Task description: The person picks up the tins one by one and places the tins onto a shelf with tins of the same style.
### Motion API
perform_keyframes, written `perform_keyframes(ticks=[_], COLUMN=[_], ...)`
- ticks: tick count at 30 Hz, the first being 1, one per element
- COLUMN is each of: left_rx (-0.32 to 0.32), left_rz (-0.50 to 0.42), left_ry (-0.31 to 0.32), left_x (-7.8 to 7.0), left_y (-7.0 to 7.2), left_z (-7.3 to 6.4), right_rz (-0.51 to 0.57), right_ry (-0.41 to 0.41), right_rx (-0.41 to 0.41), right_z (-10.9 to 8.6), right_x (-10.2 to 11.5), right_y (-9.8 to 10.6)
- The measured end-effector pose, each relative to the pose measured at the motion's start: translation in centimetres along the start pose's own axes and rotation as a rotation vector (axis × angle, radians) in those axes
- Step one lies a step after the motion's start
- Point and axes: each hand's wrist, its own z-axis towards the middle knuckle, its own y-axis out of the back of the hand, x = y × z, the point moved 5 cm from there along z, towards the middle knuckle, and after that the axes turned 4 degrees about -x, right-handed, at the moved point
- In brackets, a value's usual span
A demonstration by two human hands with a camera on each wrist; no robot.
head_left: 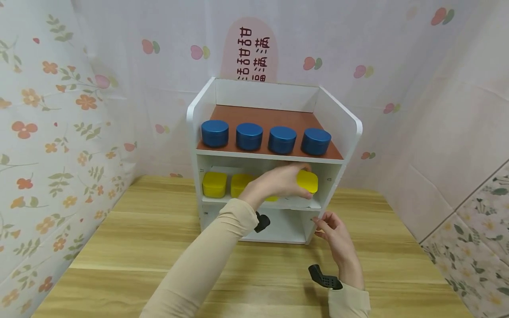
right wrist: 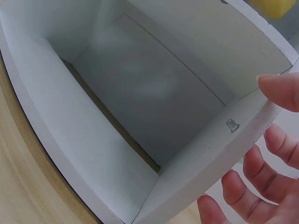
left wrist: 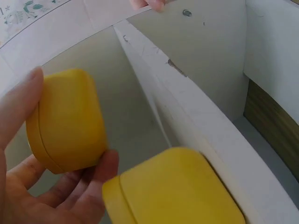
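Note:
My left hand (head_left: 280,182) reaches into the middle level of a small white shelf unit (head_left: 354,126). Between thumb and fingers it grips a rounded yellow box (head_left: 308,181) near the right side wall; the left wrist view shows this yellow box (left wrist: 70,121) tilted, its lid seam towards the palm. Another yellow box (left wrist: 173,191) sits beside it on the shelf. My right hand (head_left: 336,234) holds the front edge of the unit's right side panel low down. In the right wrist view the thumb (right wrist: 282,91) is at the inner edge, with the curled fingers along the outside.
Further left on the middle level are two yellow boxes (head_left: 214,184), the second partly behind my left hand. Several round blue tins (head_left: 249,136) line the brown top. The unit stands on a wood-grain table (head_left: 159,234) against patterned curtains (head_left: 159,88). A peg (right wrist: 232,125) sticks out inside the lower compartment.

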Motion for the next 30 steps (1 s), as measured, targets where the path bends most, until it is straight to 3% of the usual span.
perform_keyframes(ticks=[12, 20, 30], left_rx=[-0.009, -0.013, 0.017], left_rz=[0.089, 0.177, 0.180], left_ry=[0.007, 0.033, 0.054], left_x=[-0.3, -0.1, 0.1], left_y=[-1.3, -1.6, -1.9], left_z=[1.4, 1.2, 1.0], right_rz=[-0.010, -0.010, -0.005], right_ry=[0.000, 0.014, 0.008], right_rx=[-0.002, 0.001, -0.003], right_z=[0.0, 0.0, -0.1], right_x=[0.1, 0.1, 0.1], right_y=[0.0, -0.1, 0.0])
